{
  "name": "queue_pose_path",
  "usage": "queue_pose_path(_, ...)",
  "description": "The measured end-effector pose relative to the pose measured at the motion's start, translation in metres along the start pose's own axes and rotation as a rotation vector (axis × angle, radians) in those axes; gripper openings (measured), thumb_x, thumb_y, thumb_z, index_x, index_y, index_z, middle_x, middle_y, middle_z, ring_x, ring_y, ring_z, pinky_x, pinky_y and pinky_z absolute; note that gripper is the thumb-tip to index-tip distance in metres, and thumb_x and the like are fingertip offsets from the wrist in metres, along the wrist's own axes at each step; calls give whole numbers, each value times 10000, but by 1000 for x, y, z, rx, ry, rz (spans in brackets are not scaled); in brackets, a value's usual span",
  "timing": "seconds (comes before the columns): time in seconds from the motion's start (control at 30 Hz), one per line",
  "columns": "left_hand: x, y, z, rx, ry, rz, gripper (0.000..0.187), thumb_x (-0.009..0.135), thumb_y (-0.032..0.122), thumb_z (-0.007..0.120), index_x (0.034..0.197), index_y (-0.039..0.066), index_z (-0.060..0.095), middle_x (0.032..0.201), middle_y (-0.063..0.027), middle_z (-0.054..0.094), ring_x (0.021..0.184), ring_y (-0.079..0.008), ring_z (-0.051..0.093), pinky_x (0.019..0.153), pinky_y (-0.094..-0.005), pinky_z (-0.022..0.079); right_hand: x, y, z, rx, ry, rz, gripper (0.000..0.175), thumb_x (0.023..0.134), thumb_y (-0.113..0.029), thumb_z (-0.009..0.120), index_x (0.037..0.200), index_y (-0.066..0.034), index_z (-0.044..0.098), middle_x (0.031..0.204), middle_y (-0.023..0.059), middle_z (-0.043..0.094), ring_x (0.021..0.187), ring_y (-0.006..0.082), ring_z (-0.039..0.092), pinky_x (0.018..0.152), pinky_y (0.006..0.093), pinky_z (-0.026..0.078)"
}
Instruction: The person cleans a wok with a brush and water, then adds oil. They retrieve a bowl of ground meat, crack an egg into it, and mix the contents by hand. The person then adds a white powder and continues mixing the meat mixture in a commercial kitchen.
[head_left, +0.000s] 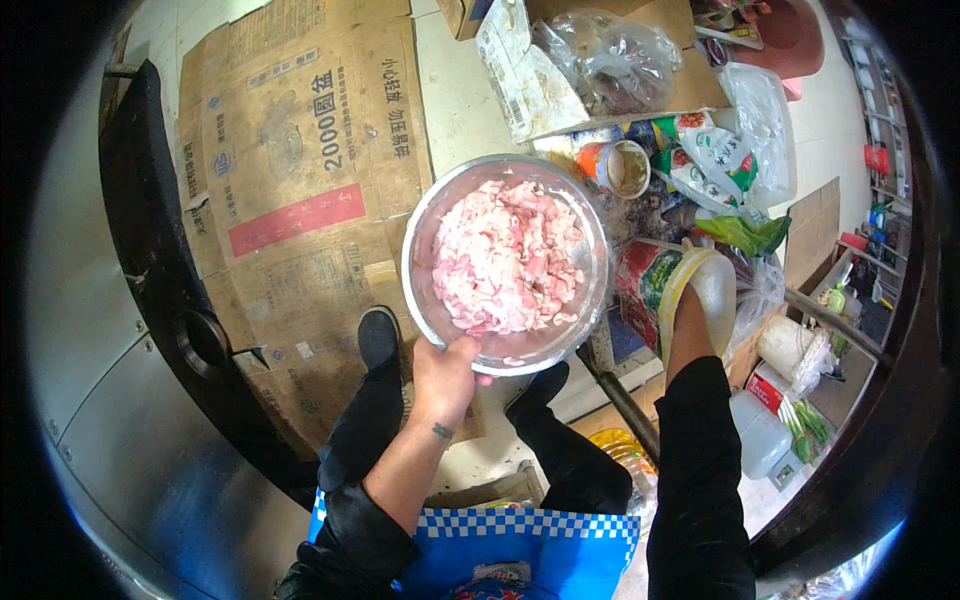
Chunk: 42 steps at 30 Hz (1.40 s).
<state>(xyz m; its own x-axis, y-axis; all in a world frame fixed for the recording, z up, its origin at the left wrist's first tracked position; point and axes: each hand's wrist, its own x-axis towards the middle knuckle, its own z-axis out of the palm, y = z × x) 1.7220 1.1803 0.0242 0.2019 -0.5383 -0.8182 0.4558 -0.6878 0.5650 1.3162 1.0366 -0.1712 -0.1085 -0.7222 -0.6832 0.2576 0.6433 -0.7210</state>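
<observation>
My left hand (448, 375) grips the near rim of a round metal bowl (512, 358), thumb over the edge. Pale pink pieces of raw meat (510, 259) fill much of the bowl. On the right, my right hand reaches into a plastic bucket (645, 289) with a yellow rim and a red and green printed side, which lies tilted. Only the wrist (690, 322) shows at its mouth; the fingers are hidden inside. An open tub (626, 169) with an orange label stands just beyond the bowl, beside green and white printed packets (712, 161).
Flattened cardboard (300, 150) covers the floor at left, beside a dark curved edge (150, 187). An open carton (540, 97) holding plastic bags stands at the top. A metal bar (832, 322) and a white jug (757, 435) are at right; another bar (619, 405) slants near my leg.
</observation>
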Motion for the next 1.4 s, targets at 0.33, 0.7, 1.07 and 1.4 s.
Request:
queue_pose_path(0.33, 12, -4, -7, -20, -51, -37, 243, 854, -3, 466, 1054, -100, 563, 841, -142, 649, 562, -174, 611, 429, -266, 480, -86, -32, -12, 240, 423, 39, 314, 924, -181, 609, 1222, -100, 549, 1060, 77, 645, 940, 216, 641, 738, 345, 552)
queue_pose_path(0.7, -3, 41, -24, 10, -155, -203, 185, 867, 0, 506, 1004, -84, 598, 769, -91, 641, 534, -139, 585, 431, -254, 464, -218, -77, 265, -177, 33, 57, 199, 899, -13, 582, 1086, 37, 625, 1004, 106, 684, 921, 173, 652, 819, 315, 525)
queue_pose_path(1.07, -60, 170, -77, -19, -185, -5, 226, 859, 12, 492, 1037, -83, 593, 795, -131, 662, 540, -158, 613, 421, -257, 477, -295, -161, 419, -1908, -713, -722, 464, 773, -160, 624, 1226, -260, 635, 1344, 233, 474, 1140, 521, 481, 909, 609, 438)
queue_pose_path(1.4, -147, 221, -80, -238, 147, 167, 263, 801, -10, 500, 1044, -81, 576, 796, -142, 657, 519, -184, 601, 399, -270, 459, -329, -230, 488, -1960, -920, -867, 491, 675, -210, 761, 1145, -246, 623, 1251, 211, 503, 1038, 493, 525, 861, 568, 472)
